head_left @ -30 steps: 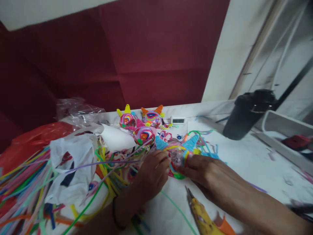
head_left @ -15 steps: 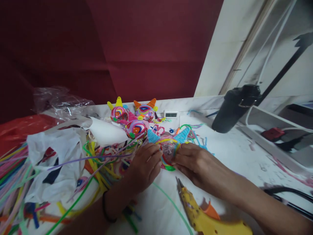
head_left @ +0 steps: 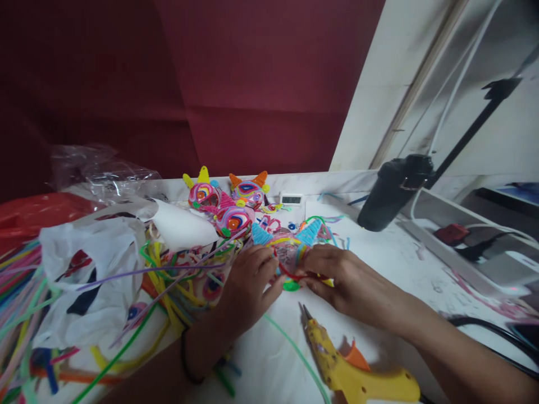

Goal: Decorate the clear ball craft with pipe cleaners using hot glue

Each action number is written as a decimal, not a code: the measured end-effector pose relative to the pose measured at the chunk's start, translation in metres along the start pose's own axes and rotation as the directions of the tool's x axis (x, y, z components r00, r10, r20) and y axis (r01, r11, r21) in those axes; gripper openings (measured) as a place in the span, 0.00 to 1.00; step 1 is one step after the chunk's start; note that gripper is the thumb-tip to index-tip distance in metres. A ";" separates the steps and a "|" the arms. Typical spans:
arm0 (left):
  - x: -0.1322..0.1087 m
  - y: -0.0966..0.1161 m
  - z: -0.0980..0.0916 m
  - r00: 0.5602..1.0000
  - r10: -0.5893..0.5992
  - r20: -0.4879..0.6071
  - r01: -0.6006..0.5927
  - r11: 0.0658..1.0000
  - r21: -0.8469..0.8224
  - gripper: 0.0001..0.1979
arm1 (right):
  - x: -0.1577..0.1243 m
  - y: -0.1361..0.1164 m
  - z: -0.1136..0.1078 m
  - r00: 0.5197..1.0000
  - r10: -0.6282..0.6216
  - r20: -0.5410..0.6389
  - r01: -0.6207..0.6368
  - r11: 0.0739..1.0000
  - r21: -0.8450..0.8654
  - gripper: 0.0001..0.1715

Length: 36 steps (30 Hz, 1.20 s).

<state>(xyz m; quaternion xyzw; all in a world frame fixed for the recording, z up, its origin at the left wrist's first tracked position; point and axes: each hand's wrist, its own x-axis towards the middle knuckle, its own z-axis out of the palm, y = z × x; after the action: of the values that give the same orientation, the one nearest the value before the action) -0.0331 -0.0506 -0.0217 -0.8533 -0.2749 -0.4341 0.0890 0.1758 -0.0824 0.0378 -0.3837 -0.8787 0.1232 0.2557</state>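
Just one view, from up on the person's head. Looks forward and down to the table (head_left: 404, 264). Near to the left hand (head_left: 248, 283) and right hand (head_left: 347, 275), both just below the middle of the view. Goes past the table's far edge to the red sheet (head_left: 269, 67), big across the top. Sees wide too, from the red bag (head_left: 37, 216) on the table's left to the tray (head_left: 425, 229) on its right. Cuts off the left arm (head_left: 217, 334) at the bottom and the right arm (head_left: 429, 328) low on the right.
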 end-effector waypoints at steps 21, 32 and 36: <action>-0.001 0.001 -0.003 1.000 0.013 0.027 -0.012 1.000 -0.029 0.12 | 0.011 0.003 -0.016 0.997 0.019 0.077 -0.016 0.999 -0.040 0.12; -0.001 0.004 -0.002 1.000 -0.003 0.012 0.003 1.000 0.015 0.09 | 0.023 0.003 -0.017 0.991 0.063 0.115 -0.040 0.981 -0.190 0.10; 0.001 0.004 -0.001 1.000 -0.002 0.005 0.002 1.000 0.025 0.08 | 0.028 -0.001 -0.019 0.984 0.104 0.144 -0.068 0.970 -0.235 0.10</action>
<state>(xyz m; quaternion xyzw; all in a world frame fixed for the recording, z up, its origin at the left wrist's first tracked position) -0.0317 -0.0538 -0.0200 -0.8528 -0.2814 -0.4288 0.0984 0.1687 -0.0622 0.0640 -0.4378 -0.8868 0.0614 0.1349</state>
